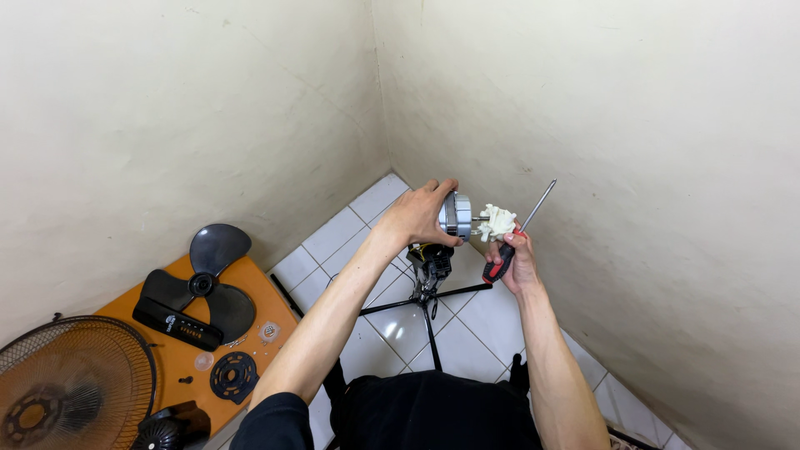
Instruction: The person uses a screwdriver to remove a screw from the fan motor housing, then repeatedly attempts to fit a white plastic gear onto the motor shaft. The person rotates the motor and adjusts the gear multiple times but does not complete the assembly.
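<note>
My left hand wraps over the round silver motor of a stand fan, which sits atop a black neck and pole. My right hand holds a screwdriver with a red and black handle, its metal shaft pointing up and to the right. The same hand pinches a crumpled white cloth against the motor's front shaft. The fan's black cross base rests on the white tiled floor below.
An orange board at the left carries a black fan blade, a black remote-like bar, a round black plate and small parts. A wire fan grille lies at the lower left. Cream walls meet in a corner close ahead.
</note>
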